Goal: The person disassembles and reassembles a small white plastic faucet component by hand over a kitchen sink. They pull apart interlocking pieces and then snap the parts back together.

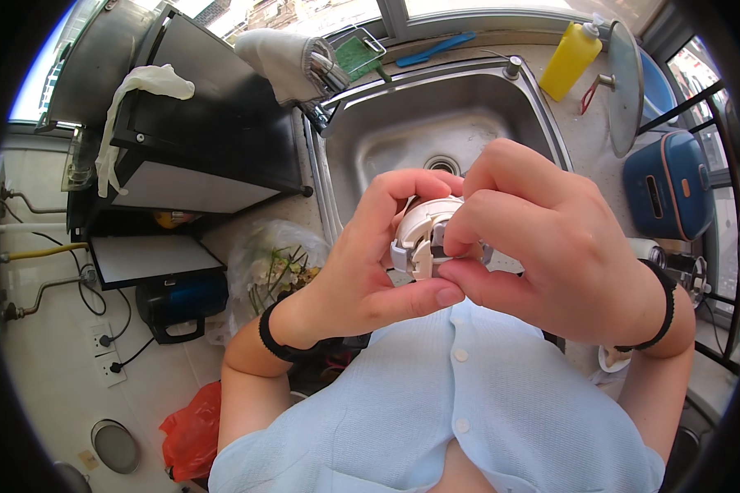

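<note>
both hands (460,246) grip round white plastic part (423,234)

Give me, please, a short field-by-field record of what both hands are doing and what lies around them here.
left hand: grips the white round plastic part from its left side
right hand: pinches the same part from the right
setting: steel sink beyond the hands
nearby: yellow bottle at the sink's far right corner; blue appliance to the right
wrists: a black band on each
</note>
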`<state>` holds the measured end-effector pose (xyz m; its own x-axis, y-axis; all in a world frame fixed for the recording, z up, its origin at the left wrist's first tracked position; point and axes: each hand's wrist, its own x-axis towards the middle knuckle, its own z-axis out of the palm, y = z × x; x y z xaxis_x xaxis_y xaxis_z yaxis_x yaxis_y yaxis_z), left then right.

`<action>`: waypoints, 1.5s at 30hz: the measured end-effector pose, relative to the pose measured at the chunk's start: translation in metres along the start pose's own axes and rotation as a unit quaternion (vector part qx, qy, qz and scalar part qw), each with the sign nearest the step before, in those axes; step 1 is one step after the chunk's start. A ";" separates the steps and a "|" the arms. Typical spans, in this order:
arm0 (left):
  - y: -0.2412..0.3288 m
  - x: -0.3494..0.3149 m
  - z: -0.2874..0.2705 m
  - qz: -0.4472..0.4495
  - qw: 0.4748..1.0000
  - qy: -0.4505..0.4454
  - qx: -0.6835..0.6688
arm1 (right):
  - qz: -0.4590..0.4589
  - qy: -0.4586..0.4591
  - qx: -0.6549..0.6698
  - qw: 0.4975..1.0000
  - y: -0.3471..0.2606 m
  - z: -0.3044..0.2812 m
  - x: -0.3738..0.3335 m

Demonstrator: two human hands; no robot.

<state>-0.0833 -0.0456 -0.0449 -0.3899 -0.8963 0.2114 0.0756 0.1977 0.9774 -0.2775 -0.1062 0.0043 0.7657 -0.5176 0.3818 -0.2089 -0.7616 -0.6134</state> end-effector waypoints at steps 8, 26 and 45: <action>0.008 0.002 -0.003 0.000 1.000 0.013 -0.018 | -0.011 0.025 0.122 0.992 0.003 -0.009 0.000; 0.021 0.005 -0.002 -0.119 0.975 0.082 -0.171 | 0.033 0.044 0.173 0.983 0.017 0.015 -0.007; 0.012 0.008 -0.001 -0.058 0.993 0.078 -0.073 | 0.130 0.004 0.259 0.957 0.022 0.015 -0.009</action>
<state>-0.0846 -0.0503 -0.0317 -0.2579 -0.9624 0.0852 0.1757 0.0400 0.9836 -0.2800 -0.1128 -0.0229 0.7232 -0.6683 0.1742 -0.0600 -0.3120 -0.9482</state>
